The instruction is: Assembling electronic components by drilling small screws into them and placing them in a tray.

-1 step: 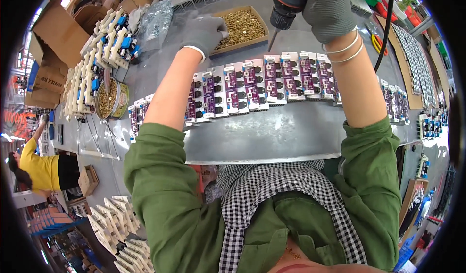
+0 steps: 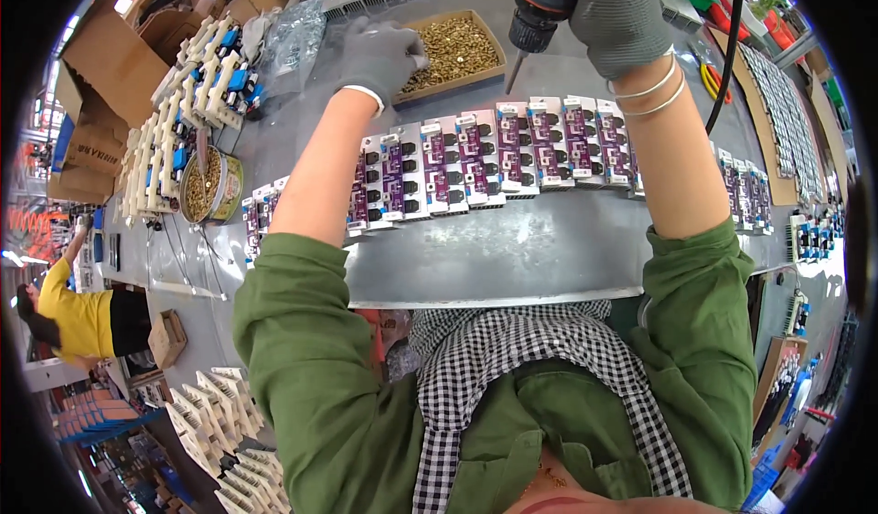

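My left hand (image 2: pixel 377 57), in a grey work glove, is at the left side of a shallow cardboard tray (image 2: pixel 450 91). Its fingers are curled closed, and whatever they may hold is hidden. Small brass-coloured screws (image 2: pixel 455 48) fill the tray. My right hand (image 2: pixel 622 22), gloved the same way, grips a black power screwdriver (image 2: pixel 540 11); its bit points down beside the tray's right edge. Below both hands runs a long row of purple-and-white modules with black terminals (image 2: pixel 477 162), standing side by side on the grey metal bench (image 2: pixel 494 256).
Left of the row stand a tin of screws (image 2: pixel 227 194) and stacked cream plastic parts (image 2: pixel 146 171). A clear plastic bag (image 2: pixel 294 46) lies farther back. Yellow-handled pliers (image 2: pixel 711 82) and a black cable (image 2: pixel 730 52) are at right. A person in yellow (image 2: pixel 78 320) works far left.
My left hand has shifted slightly left and away from me along the screw tray. My right hand and the power screwdriver look the same.
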Available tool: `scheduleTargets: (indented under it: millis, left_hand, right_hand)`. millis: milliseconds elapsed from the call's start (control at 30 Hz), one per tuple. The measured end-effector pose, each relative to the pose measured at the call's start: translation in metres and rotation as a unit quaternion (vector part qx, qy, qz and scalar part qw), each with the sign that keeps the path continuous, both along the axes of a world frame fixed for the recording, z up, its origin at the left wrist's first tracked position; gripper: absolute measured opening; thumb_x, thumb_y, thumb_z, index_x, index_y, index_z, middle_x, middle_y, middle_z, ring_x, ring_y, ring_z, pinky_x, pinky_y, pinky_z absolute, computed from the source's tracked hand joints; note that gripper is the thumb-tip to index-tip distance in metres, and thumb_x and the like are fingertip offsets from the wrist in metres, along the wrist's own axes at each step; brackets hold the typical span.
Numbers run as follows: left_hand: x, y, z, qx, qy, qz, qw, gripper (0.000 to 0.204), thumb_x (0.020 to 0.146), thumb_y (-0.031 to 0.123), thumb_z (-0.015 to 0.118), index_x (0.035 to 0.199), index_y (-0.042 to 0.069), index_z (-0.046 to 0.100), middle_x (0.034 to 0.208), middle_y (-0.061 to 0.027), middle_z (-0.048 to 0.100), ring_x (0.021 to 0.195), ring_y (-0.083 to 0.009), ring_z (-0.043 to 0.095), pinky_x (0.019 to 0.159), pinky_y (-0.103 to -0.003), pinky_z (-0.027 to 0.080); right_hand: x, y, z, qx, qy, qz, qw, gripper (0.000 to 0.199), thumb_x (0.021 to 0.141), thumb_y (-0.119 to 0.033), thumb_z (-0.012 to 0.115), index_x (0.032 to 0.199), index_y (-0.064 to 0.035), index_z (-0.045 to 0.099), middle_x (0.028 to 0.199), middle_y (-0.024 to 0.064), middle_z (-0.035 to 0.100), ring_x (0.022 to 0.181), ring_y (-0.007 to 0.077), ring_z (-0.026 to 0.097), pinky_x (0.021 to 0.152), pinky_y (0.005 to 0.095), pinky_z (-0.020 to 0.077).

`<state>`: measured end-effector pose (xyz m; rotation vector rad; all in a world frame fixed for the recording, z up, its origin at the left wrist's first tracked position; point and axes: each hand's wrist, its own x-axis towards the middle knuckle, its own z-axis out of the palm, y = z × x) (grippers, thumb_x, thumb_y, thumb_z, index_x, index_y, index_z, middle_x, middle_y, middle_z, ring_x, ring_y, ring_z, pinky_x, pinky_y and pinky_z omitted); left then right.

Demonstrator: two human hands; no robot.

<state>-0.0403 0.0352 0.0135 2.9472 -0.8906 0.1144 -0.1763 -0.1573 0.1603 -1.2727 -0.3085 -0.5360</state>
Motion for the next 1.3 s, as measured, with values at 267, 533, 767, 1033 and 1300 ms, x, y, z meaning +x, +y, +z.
scheduleTargets:
  millis: [267, 533, 767, 1033, 1300]
  left_hand:
    - [-0.042, 0.025, 0.02, -0.285, 0.008, 0.063, 0.957, 0.02, 0.087, 0.021, 0.078, 0.101, 0.007, 0.075, 0.097, -0.0066, 0.075, 0.091, -0.0192, 0.07, 0.084, -0.034, 0.054]
    - [-0.181, 0.051, 0.021, -0.642, 0.19, 0.101, 0.736, 0.023, 0.086, -0.006, 0.072, 0.108, -0.005, 0.07, 0.102, -0.0125, 0.076, 0.097, -0.0163, 0.071, 0.084, -0.027, 0.058]
    - [-0.205, 0.075, 0.008, -0.739, 0.215, 0.133, 0.624, 0.032, 0.087, -0.012, 0.069, 0.118, -0.009, 0.062, 0.114, -0.0197, 0.071, 0.104, -0.0203, 0.071, 0.092, -0.03, 0.06]
    - [-0.208, 0.086, 0.003, -0.765, 0.205, 0.088, 0.603, 0.033, 0.087, -0.014, 0.064, 0.119, -0.008, 0.06, 0.119, -0.0221, 0.07, 0.11, -0.0215, 0.07, 0.093, -0.032, 0.061]
    - [-0.202, 0.091, -0.004, -0.459, -0.043, 0.049, 0.886, 0.047, 0.081, 0.012, 0.078, 0.125, 0.005, 0.065, 0.126, -0.0146, 0.07, 0.129, -0.0327, 0.061, 0.121, -0.051, 0.034]
  right_hand:
    - [0.002, 0.02, 0.004, -0.012, 0.0, 0.087, 0.996, 0.042, 0.09, -0.037, 0.078, 0.11, -0.007, 0.056, 0.082, 0.0013, 0.06, 0.068, 0.0124, 0.064, 0.059, 0.0281, 0.0552]
    - [-0.011, 0.046, 0.009, 0.029, -0.118, 0.179, 0.976, 0.044, 0.093, -0.038, 0.076, 0.116, -0.0063, 0.055, 0.076, 0.0031, 0.061, 0.067, 0.0152, 0.067, 0.062, 0.0304, 0.059]
    - [-0.013, 0.086, 0.006, 0.029, -0.099, 0.227, 0.968, 0.042, 0.094, -0.037, 0.076, 0.115, -0.006, 0.056, 0.075, 0.0032, 0.062, 0.067, 0.0151, 0.067, 0.062, 0.0307, 0.0588]
    - [-0.015, 0.107, 0.005, 0.033, -0.088, 0.259, 0.961, 0.04, 0.095, -0.035, 0.075, 0.114, -0.0055, 0.056, 0.075, 0.0032, 0.062, 0.066, 0.015, 0.067, 0.061, 0.031, 0.0587]
    - [-0.013, 0.105, -0.003, 0.049, -0.073, 0.277, 0.957, 0.039, 0.095, -0.034, 0.075, 0.114, -0.0051, 0.057, 0.075, 0.0033, 0.063, 0.066, 0.0149, 0.067, 0.061, 0.0314, 0.0585]
